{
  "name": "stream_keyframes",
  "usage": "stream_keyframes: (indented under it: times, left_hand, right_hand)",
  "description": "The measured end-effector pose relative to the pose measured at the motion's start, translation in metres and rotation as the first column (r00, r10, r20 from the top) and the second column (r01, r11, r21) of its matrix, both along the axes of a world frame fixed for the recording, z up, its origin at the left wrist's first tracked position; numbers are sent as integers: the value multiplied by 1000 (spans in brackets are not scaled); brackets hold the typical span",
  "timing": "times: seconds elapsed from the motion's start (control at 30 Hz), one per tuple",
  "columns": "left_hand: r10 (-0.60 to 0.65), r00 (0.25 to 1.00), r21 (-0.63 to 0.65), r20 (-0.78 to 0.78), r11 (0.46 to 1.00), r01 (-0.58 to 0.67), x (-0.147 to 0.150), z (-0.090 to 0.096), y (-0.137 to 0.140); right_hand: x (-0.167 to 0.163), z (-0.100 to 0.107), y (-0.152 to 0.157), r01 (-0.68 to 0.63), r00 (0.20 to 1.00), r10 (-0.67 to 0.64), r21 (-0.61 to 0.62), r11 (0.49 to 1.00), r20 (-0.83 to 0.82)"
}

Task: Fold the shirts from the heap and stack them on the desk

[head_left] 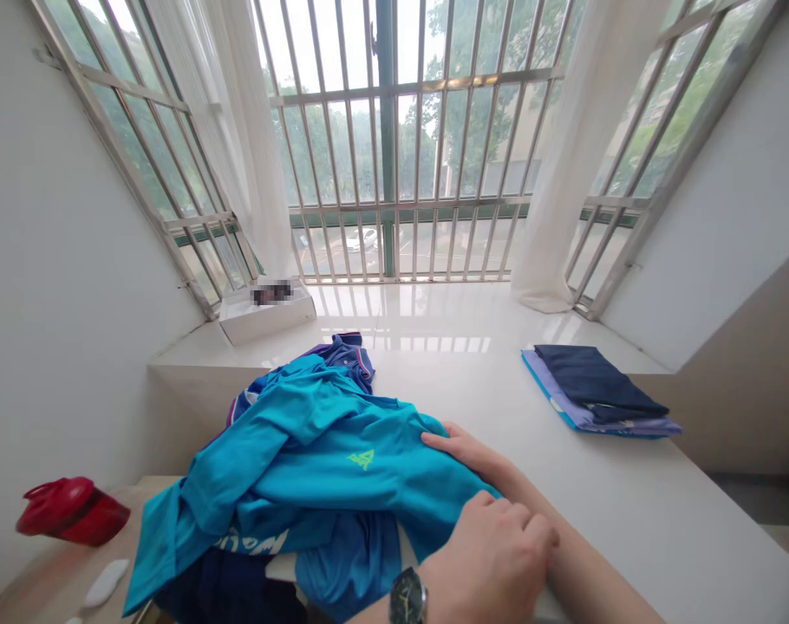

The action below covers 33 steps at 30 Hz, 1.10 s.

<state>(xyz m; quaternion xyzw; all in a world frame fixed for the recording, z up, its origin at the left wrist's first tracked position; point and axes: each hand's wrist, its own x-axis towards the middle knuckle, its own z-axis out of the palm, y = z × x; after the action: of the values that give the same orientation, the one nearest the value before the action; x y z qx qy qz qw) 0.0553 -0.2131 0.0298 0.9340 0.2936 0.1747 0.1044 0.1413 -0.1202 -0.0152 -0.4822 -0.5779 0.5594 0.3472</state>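
A teal shirt (342, 451) with a small yellow-green logo lies spread over a heap of clothes. My right hand (463, 448) reaches in from the lower right and holds the shirt's upper right edge, thumb or finger on top of the cloth. Nearer to me, my left hand (495, 550), with a watch (408, 596) on its wrist, is curled closed at the shirt's right end and overlaps my right forearm. The cloth runs up to its fingers, whose tips are hidden. Under the shirt show a blue garment (352, 563), a dark navy garment (231, 585) and a purple-blue collared garment (352, 355).
Folded clothes (596, 386) lie stacked on the right of the white ledge (459, 381). At the back left stands a white box (268, 321) with a blurred item on it. A red object (73, 511) rests at the lower left. Barred windows (407, 156) and curtains stand behind.
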Motion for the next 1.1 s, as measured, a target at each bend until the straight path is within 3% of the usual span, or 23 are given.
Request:
stream_keyframes:
  times: [0.13,0.2,0.27,0.3,0.37,0.43,0.63,0.77,0.93,1.1]
  left_hand:
    - [333,943,-9,-18,943,-333,-65,52,25]
    - [479,874,76,-83,878,-473,-106,74,57]
    - [551,805,133,-218,834,-535,-144,84,93]
    - [529,784,92,-326,843,-530,-159,83,109]
    - [356,767,-121,-534,866,-486,-179,74,130]
    - [253,780,-215,-572,872,-440,-184,60,138]
    - [262,875,-112,-408,936,-333,-154,23,132]
    - [248,898,-141,-363,938,-316,-142,17,132]
    - [319,944,-83,-90,942,-326,-144,11,111]
    - [269,925,-135,-269,940,-312,-137,-8,88]
  right_hand:
    - [27,23,19,-256,948,206,-199,946,-242]
    - [50,26,20,-277,922,192,-228,933,-337]
    - [73,24,19,-225,902,105,-247,942,-419]
    - [84,22,19,-187,895,63,-245,951,-441]
    - [102,14,20,-117,883,2,-216,969,-469]
    - [115,6,23,-60,866,-36,-177,982,-498]
    - [127,-7,27,97,804,-179,-171,980,-568]
    - [127,-4,29,216,774,-275,-171,961,-570]
    - [123,3,26,352,751,-376,-153,923,-543]
    - [105,37,5,327,766,-352,-146,934,-537]
